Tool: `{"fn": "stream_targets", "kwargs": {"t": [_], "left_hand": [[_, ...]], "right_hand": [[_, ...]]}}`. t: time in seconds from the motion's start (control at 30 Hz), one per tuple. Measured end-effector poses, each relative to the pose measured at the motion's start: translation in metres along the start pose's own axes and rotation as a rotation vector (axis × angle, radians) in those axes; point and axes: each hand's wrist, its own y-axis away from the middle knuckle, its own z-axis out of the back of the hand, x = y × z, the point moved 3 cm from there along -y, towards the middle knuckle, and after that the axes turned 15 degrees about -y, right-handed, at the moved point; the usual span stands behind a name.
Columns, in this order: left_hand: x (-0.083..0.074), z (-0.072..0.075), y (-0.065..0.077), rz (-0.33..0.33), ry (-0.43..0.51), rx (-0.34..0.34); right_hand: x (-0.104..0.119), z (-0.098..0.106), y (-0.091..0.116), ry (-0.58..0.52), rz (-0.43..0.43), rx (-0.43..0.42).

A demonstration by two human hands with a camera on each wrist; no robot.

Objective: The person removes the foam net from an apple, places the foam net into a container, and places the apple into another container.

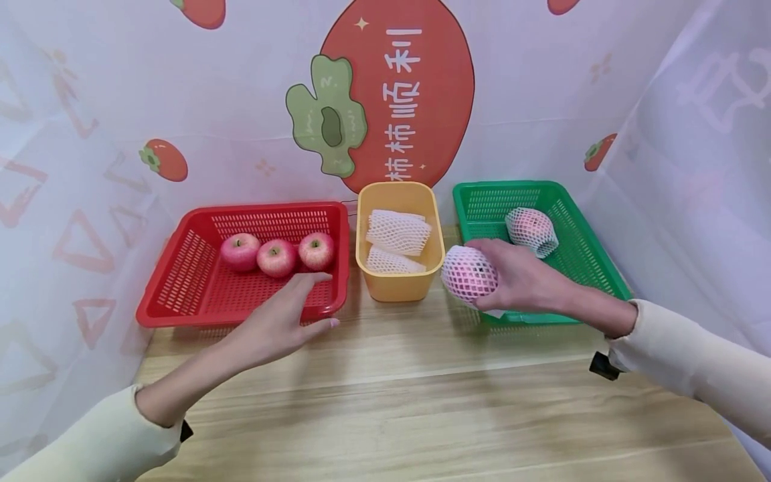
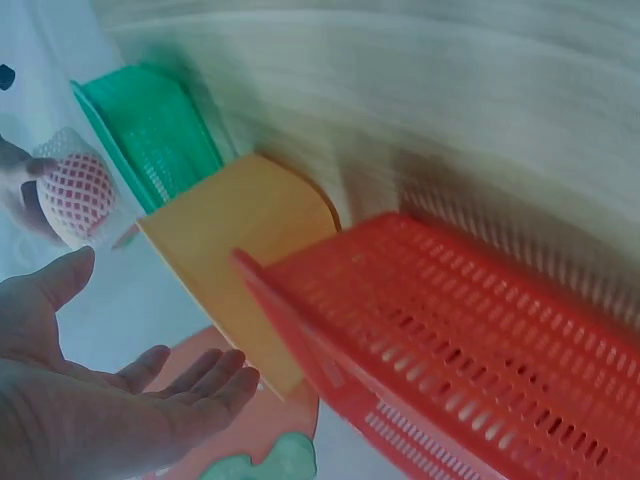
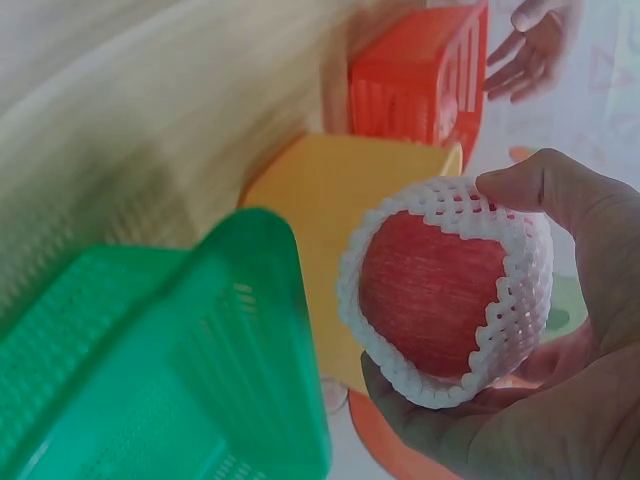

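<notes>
My right hand (image 1: 519, 278) grips an apple (image 3: 432, 295) wrapped in a white foam net (image 1: 470, 274), held over the left front rim of the green basket (image 1: 593, 258). In the right wrist view, bare red skin shows through the sleeve's open end. My left hand (image 1: 282, 318) holds nothing; its fingers and thumb are spread above the right front corner of the red basket (image 1: 175, 288). Three bare apples (image 1: 276, 258) lie in that basket. Another netted apple (image 1: 530, 226) sits inside the green basket.
Between the baskets stands a yellow bin (image 1: 399, 289) with several white foam nets (image 1: 397, 231) in it. All three containers stand on a wooden table (image 1: 385, 402). A white printed cloth (image 1: 241, 87) hangs behind and at both sides.
</notes>
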Motion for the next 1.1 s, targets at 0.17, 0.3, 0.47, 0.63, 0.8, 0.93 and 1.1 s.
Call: {"fn": "stream_targets", "kwargs": {"t": [0.17,0.3,0.47,0.63,0.8,0.93,1.1], "left_hand": [[-0.009,-0.011,0.004,-0.033,0.039,0.012],[-0.015,-0.019,0.008,-0.073,0.100,0.012],[-0.022,-0.029,0.010,-0.100,0.127,0.032],[-0.024,-0.042,0.009,-0.102,0.128,0.056],[-0.026,-0.058,0.008,-0.114,0.145,0.063],[-0.025,-0.070,0.007,-0.132,0.176,0.058],[-0.025,-0.084,0.005,-0.151,0.214,0.057]], "right_hand": [[0.000,-0.013,0.003,0.009,0.026,0.019],[-0.001,-0.024,0.005,-0.004,0.040,0.035],[-0.002,-0.040,0.009,-0.018,0.023,0.066],[-0.002,-0.057,0.011,-0.018,0.038,0.090],[-0.003,-0.075,0.011,-0.021,0.036,0.118],[-0.005,-0.089,0.011,-0.030,0.054,0.128],[-0.010,-0.106,0.011,-0.065,0.051,0.154]]}}
